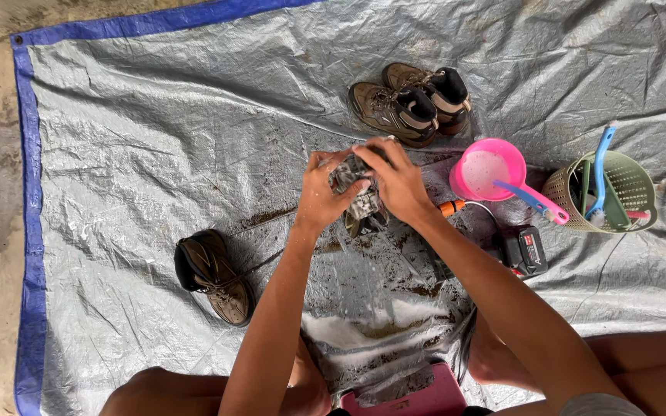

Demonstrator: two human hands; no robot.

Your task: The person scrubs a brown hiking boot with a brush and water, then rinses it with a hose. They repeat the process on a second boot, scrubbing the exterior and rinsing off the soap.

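Grey, crinkled tarpaulin point(156, 115) with a blue hem covers the concrete floor, streaked with mud and soapy water near the middle. Over that wet patch the person holds a mud-caked shoe point(362, 202) between both hands: the left hand point(319, 192) is wrapped round its near side, fingers curled and gripping, while the right hand point(396, 179) lies over the top and far side, fingers bent down onto it. The shoe is largely hidden by the hands, so its exact position is hard to read. Just beyond the hands stands a pair of brown hiking boots point(410, 104), side by side and touching. To the left, well apart, a single brown shoe point(213, 276) lies on its side. On the right sits a pink scoop point(490, 171) with milky water, beside a pale green basket point(617, 191) holding a blue-handled brush point(600, 166). A black-and-red battery tool point(524, 251) lies near the right forearm.
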